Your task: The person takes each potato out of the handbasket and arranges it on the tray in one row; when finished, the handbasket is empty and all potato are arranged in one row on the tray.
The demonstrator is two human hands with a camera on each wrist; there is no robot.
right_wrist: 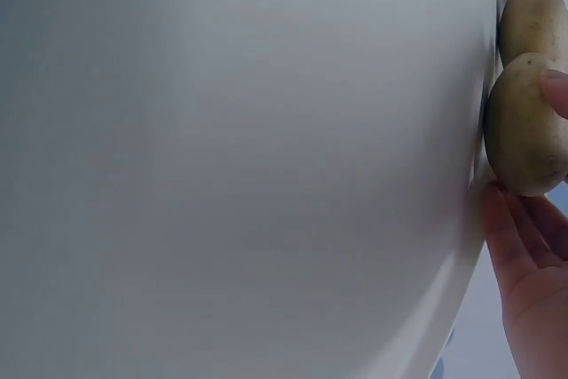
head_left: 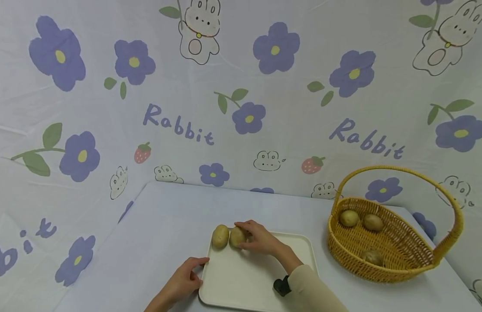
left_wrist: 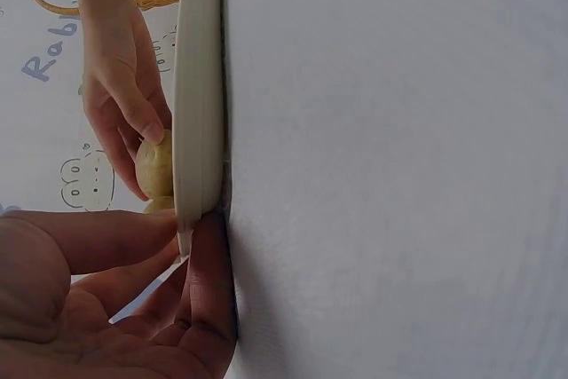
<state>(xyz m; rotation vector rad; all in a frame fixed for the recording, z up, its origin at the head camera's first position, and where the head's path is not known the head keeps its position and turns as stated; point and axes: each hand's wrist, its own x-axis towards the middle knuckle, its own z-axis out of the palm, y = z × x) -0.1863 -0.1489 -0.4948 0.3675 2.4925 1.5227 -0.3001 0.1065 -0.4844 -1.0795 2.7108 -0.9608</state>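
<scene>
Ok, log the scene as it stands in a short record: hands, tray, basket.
left hand: grips the tray at its left edge
right hand: holds the nearer-to-basket potato
on tray: two potatoes side by side near the far edge, the other potato in the left corner
basket: right of the tray, handle upright, three potatoes inside

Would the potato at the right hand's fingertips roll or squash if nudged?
The potato would probably roll unevenly, being rounded but oblong. Its plump look suggests firmness, so squashing seems unlikely. The rimmed tray might stop it.
</scene>
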